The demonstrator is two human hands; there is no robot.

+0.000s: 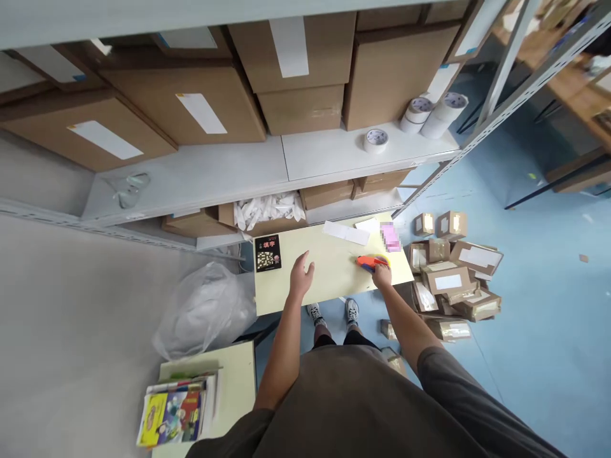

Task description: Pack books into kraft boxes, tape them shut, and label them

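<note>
- Right hand: closed on an orange tool, right of centre.
- Left hand: open, empty, near centre, above the table.
- Black book: closed, left of centre, touched by neither hand.
- Stage, as judged: tool taken up, not yet applied.

Grey metal shelving stands on blue floor, a wooden-topped table beyond it.

The black book reads "填字" in red.
</note>
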